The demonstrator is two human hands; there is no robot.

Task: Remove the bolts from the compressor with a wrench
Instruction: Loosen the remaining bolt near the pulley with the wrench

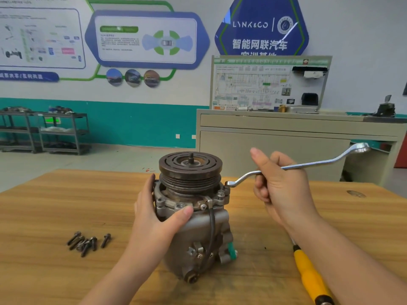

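Head view. Compressor [193,216]: upright on the wooden desk [44,205], pulley end up. Left hand [154,219]: fingers wrapped round the compressor's left side, thumb across its front flange. Wrench [297,165]: one ring end at a bolt [221,193] on the compressor's right flange, shaft rising to the right. Right hand [282,186]: fingers curled round the wrench shaft. Loose bolts [88,242]: clustered left of the compressor. Yellow-handled screwdriver [310,276]: right of the compressor, partly under the right forearm.

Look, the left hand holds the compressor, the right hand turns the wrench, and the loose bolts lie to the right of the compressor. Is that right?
Not quite. The head view shows the loose bolts lying left of the compressor, not right. The left hand does hold it, and the right hand grips the wrench.
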